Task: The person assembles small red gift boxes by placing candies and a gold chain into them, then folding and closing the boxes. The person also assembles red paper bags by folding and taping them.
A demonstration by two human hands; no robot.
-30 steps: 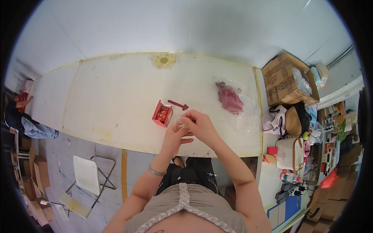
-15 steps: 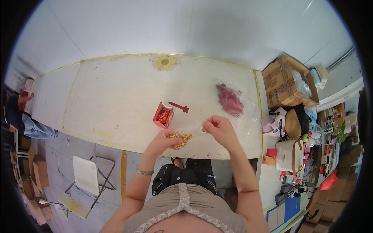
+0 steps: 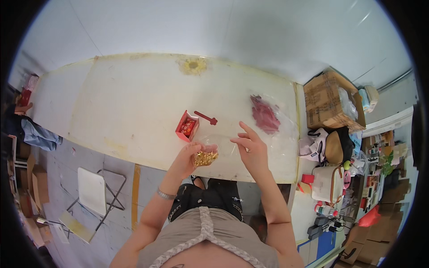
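Above the table's near edge, my left hand is closed around a clear plastic bag of small gold pieces. The bag's see-through top reaches up and right toward my other hand. To the right of it my right hand is raised with its fingers apart and nothing visible in them. A small open red box stands just beyond my left hand, with red and gold items inside. Beside that box lies a dark red stick with a flower-shaped end.
On the right of the white table lies a clear bag of dark red pieces. Past the right edge are a cardboard box and a white bag. A folding chair stands at lower left; another person's hand shows far left.
My right hand has opened and its fingers have spread. The bag of gold pieces has tilted and hangs lower in my left hand. The whole view has shifted slightly.
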